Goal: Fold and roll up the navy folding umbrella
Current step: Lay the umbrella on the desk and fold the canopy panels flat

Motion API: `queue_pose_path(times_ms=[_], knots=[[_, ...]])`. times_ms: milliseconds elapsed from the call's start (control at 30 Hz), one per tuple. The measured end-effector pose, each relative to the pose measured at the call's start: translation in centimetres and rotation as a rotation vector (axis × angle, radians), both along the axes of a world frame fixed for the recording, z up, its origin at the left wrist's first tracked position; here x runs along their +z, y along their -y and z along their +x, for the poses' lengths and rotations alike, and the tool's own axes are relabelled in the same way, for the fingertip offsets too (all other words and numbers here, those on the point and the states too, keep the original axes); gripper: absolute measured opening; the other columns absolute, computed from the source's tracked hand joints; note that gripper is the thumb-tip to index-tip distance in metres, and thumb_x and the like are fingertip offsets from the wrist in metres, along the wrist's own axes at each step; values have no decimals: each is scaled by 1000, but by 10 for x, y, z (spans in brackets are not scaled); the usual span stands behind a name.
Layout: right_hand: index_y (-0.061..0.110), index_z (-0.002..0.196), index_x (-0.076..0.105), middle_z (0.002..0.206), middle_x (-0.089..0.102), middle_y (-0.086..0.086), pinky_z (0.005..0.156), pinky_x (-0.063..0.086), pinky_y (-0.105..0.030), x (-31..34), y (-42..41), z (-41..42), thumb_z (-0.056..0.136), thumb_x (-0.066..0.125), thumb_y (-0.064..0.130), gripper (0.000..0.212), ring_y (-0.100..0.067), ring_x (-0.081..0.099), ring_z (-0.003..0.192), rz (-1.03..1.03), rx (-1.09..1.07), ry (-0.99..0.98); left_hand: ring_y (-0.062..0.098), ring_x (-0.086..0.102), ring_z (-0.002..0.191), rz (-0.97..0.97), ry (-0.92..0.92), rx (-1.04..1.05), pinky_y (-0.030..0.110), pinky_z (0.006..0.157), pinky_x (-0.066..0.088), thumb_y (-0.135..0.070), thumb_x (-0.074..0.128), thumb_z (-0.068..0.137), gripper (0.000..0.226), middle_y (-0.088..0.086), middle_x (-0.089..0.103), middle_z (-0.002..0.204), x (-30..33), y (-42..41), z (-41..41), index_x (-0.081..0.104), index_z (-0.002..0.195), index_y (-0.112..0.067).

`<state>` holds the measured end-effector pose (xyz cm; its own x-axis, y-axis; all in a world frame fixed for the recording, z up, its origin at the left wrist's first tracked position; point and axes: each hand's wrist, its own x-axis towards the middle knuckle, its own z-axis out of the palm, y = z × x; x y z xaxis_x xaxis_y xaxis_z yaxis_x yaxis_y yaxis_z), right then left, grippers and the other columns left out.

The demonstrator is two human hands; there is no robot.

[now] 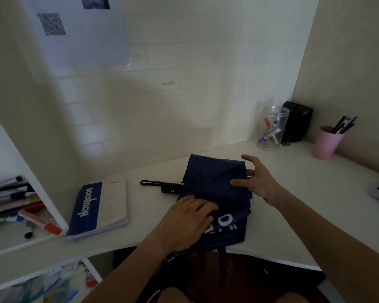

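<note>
Hands both lie flat on the navy fabric folding umbrella (214, 189), neither clenched — left hand (188, 217) presses its near fold, fingers straight; right hand (257, 178) rests spread against its far-right edge. Umbrella lies on the white desk (293, 206), its black handle (170, 187) pointing away from the left hand toward a blue-and-white notebook (97, 209).
</note>
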<state>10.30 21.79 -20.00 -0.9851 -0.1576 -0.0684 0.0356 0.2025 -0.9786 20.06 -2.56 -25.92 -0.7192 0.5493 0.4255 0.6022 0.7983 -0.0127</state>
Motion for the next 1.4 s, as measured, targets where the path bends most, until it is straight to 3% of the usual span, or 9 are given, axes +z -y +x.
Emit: queue_pose_path(times_ms=[167,333,600,700,800,900,1000,1133,1400], knots=[[22,127,62,109,72,-19,75,63,-40,0,3,-6,74,86,4,60,-30,72,96,-92,-53,-65,26,60,106,-123,-4,93,41,101,48,-51,36,102,60,9,64,126,-8,-22,-1,44,150,-16],[18,123,66,97,73,-14,67,59,-22,13,6,2,70,84,-6,61,-18,69,82,54,-71,-256,27,57,106,-87,93,177,41,90,47,-52,35,96,58,8,59,129,-8,-30,-3,51,140,-18],[25,120,68,95,72,-12,72,62,-36,9,5,59,73,82,-7,59,-16,64,69,1,71,-360,26,49,130,-39,117,251,40,107,41,-53,35,96,62,4,59,140,-21,-25,1,46,147,-19],[30,123,65,111,69,-6,73,61,-43,-16,1,76,75,80,-9,64,-29,68,81,61,122,-366,26,39,136,148,180,230,38,104,45,-53,43,98,57,5,46,149,-21,-23,9,46,147,-24],[33,125,60,117,66,4,72,58,-25,-39,-1,89,76,77,-10,67,-4,68,91,164,161,-354,19,24,141,423,317,193,28,109,38,-44,57,98,54,1,29,151,-20,-15,20,45,147,-26],[31,126,56,107,67,7,67,47,-7,-52,-3,95,79,74,-9,64,8,63,81,270,181,-391,12,52,120,855,364,322,10,93,45,-15,68,91,50,-1,39,139,-12,0,28,46,136,-22],[33,126,53,106,64,16,68,43,-2,-54,-4,93,81,73,-8,64,15,61,84,319,216,-448,11,60,102,1296,355,464,18,77,50,-14,66,95,46,-2,46,135,7,11,25,47,136,-23],[41,126,51,105,64,12,67,49,-16,-58,-7,89,82,73,-2,65,0,61,81,352,264,-491,17,70,86,1339,473,448,28,77,56,-62,75,75,67,-7,71,113,30,7,17,58,129,-26],[28,127,58,103,68,-10,82,57,-44,-54,-15,82,85,77,8,50,-23,67,90,-97,204,-248,22,63,72,1285,678,257,36,73,54,7,60,89,40,22,67,85,20,20,24,60,114,-24]])
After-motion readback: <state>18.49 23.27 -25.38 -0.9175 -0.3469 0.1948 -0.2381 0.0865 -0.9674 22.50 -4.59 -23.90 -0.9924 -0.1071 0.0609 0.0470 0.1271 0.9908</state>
